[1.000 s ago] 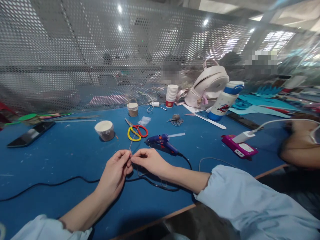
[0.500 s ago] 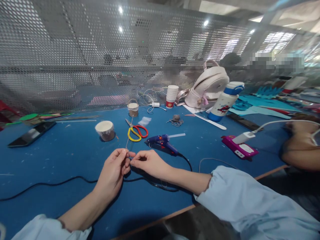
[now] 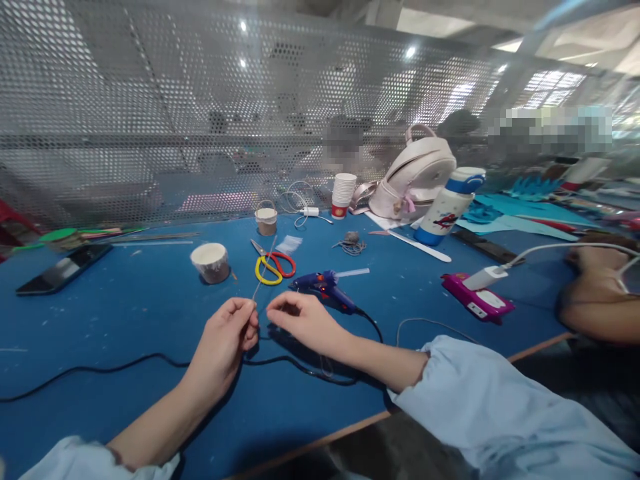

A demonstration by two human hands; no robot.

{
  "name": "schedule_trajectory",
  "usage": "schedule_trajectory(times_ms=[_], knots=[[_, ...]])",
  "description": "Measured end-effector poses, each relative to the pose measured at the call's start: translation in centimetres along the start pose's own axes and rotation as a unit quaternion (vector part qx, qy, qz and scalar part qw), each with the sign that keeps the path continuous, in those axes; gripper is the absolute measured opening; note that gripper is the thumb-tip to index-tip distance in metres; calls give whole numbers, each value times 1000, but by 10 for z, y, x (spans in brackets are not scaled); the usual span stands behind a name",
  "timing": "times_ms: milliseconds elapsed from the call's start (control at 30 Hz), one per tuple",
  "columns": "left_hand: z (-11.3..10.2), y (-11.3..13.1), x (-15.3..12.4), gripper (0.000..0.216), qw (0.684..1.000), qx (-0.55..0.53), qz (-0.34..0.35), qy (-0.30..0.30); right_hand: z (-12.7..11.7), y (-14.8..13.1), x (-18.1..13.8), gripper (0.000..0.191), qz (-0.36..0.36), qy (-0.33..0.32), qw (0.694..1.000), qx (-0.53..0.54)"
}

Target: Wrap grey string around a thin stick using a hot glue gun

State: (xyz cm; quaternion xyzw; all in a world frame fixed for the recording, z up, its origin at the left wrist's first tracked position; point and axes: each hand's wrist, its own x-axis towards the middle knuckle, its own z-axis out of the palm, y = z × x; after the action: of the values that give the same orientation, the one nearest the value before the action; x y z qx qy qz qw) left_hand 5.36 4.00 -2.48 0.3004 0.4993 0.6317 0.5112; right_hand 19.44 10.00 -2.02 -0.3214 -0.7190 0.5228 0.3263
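Note:
My left hand (image 3: 227,337) is closed in a pinch on a thin grey wire (image 3: 263,272) that sticks up and away from its fingertips. My right hand (image 3: 300,319) sits a short gap to the right of it, fingers curled with the tips pinched; whether it holds the wire's other end I cannot make out. Both hands hover just above the blue table (image 3: 125,313). A blue glue gun (image 3: 325,285) lies just beyond my right hand, its black cord (image 3: 125,363) running under my wrists. Red and yellow scissors (image 3: 273,265) lie behind the wire.
A paper cup (image 3: 211,261), a small jar (image 3: 265,220), stacked cups (image 3: 343,193), a pink bag (image 3: 414,179), a bottle (image 3: 447,207), a pink phone with charger (image 3: 477,300) and a black phone (image 3: 60,269) stand around. Another person's arm (image 3: 597,310) rests at right. A perforated metal screen (image 3: 200,120) closes the back.
My hands, which touched at the fingertips, have drawn slightly apart. The wire stays in my left hand, tilted a little more to the right.

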Motion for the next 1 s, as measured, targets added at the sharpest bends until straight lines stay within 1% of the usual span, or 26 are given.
schedule_trajectory(times_ms=[67,133,233,333,433,533,700,867,1000], knots=[[-1,-2,-2,26,999,33,-4,-12,-5,-1,3,17,-9,43,998,46],[-1,-3,-3,26,998,68,-2,-17,-9,-2,6,21,-3,71,993,97],[0,-4,-6,27,994,111,13,-18,-11,-3,7,27,10,86,983,160],[0,-3,-8,30,988,150,31,-21,-10,-6,7,29,20,88,977,192],[0,-1,-10,31,979,194,47,-29,-9,-8,6,28,23,93,975,198],[0,-1,-11,29,973,222,52,-40,-10,-10,4,27,10,98,977,189],[3,-1,-11,28,974,218,32,-48,-14,-13,1,28,-18,113,981,154],[4,0,-13,28,978,200,16,-64,-17,-14,1,27,-33,124,980,150],[2,0,-13,26,976,205,7,-77,-17,-13,4,27,-33,110,982,147]])
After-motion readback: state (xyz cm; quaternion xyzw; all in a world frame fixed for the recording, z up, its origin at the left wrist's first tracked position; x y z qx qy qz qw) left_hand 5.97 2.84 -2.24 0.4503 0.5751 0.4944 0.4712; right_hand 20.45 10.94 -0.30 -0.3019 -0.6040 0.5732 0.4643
